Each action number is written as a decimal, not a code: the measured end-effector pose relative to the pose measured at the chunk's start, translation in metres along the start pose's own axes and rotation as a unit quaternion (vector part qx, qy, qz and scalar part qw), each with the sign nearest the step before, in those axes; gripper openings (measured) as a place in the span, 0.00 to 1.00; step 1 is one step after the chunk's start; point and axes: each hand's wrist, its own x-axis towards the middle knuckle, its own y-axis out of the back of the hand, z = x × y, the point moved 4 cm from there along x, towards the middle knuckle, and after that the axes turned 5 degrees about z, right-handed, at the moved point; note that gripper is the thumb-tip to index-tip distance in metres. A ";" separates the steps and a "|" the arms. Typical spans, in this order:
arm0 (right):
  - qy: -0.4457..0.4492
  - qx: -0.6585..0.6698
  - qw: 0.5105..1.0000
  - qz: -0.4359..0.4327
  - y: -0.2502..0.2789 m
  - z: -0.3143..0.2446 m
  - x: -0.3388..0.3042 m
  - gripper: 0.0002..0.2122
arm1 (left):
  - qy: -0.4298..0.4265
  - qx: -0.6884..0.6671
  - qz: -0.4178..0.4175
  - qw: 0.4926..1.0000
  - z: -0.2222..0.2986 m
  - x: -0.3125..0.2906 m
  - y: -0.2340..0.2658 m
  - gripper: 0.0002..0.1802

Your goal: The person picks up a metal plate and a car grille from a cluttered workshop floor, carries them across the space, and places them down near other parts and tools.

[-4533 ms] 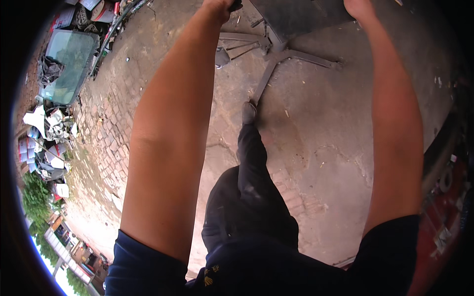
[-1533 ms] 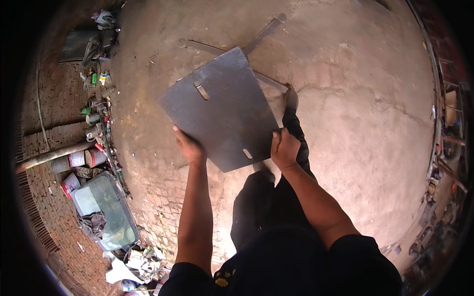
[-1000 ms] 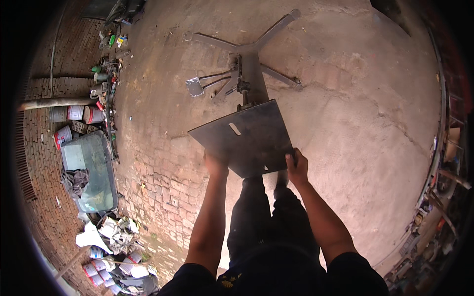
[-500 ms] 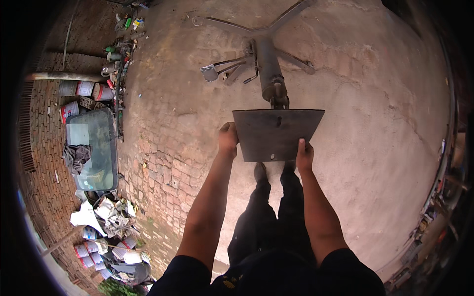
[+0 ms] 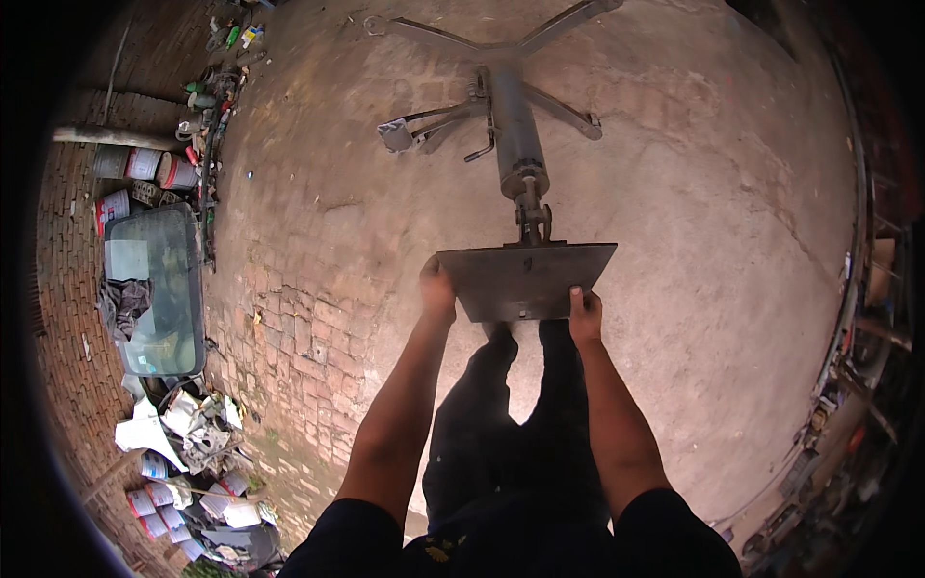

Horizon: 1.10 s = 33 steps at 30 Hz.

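Note:
A dark flat rectangular metal plate (image 5: 525, 275) hangs tilted in front of my legs. My left hand (image 5: 437, 292) is closed on its left edge; its fingers are partly hidden behind the plate. At the right edge, my right hand (image 5: 586, 318) grips with the thumb on the face and the fingers curled under. Beyond the plate, a hinged joint (image 5: 531, 214) links it to a thick grey cylinder (image 5: 515, 130). This is a floor-standing hydraulic jack with spread legs (image 5: 564, 24), small casters at their ends, a foot pedal (image 5: 394, 136) and a short lever (image 5: 479, 154) on its left side.
Paint buckets (image 5: 143, 164), a windscreen (image 5: 159, 289) with a dark cloth on it, and white scrap (image 5: 146, 433) line the brick wall at left. Parts and debris (image 5: 819, 424) run along the right edge. Worn brick paving (image 5: 299, 347) meets concrete.
Both hands have drawn the plate nearer to me, and it looks flatter, seen more edge-on. More of the joint between plate and cylinder shows. The whole view has shifted slightly.

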 end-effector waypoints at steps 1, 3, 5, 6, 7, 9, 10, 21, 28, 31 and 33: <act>-0.045 -0.061 0.997 0.016 -0.005 0.006 -0.016 0.22 | 0.010 -0.010 -0.001 1.000 0.003 -0.004 0.012 0.15; -0.049 -0.065 0.996 0.023 -0.022 0.008 -0.052 0.24 | -0.037 0.021 -0.029 0.999 0.019 -0.009 0.033 0.14; -0.024 -0.019 0.999 0.031 -0.027 0.003 -0.083 0.26 | -0.039 0.029 -0.042 0.998 0.029 -0.021 0.050 0.14; -0.023 0.000 0.999 0.025 -0.026 0.003 -0.099 0.27 | -0.025 0.058 -0.023 0.998 0.027 -0.028 0.055 0.14; -0.033 -0.002 0.998 0.053 -0.018 0.003 -0.109 0.27 | -0.021 0.067 -0.015 0.997 0.022 -0.039 0.056 0.14; -0.031 0.009 0.996 0.089 0.009 0.001 -0.120 0.28 | -0.018 0.075 0.006 0.997 0.004 -0.071 0.049 0.15; -0.042 -0.019 0.995 0.089 0.026 0.003 -0.127 0.29 | -0.026 0.093 0.009 0.995 -0.005 -0.088 0.047 0.16; -0.075 -0.026 0.996 0.037 0.138 0.055 -0.216 0.30 | -0.044 0.151 0.037 0.987 -0.104 -0.223 0.076 0.16; -0.076 -0.037 0.996 0.041 0.139 0.105 -0.353 0.32 | 0.041 0.115 -0.019 0.992 -0.131 -0.307 0.163 0.11; -0.122 -0.033 0.991 0.031 0.148 0.118 -0.416 0.33 | 0.051 0.081 -0.043 0.994 -0.146 -0.342 0.199 0.09; -0.119 -0.026 0.992 0.041 0.153 0.120 -0.456 0.34 | 0.065 0.126 -0.044 0.989 -0.156 -0.362 0.224 0.15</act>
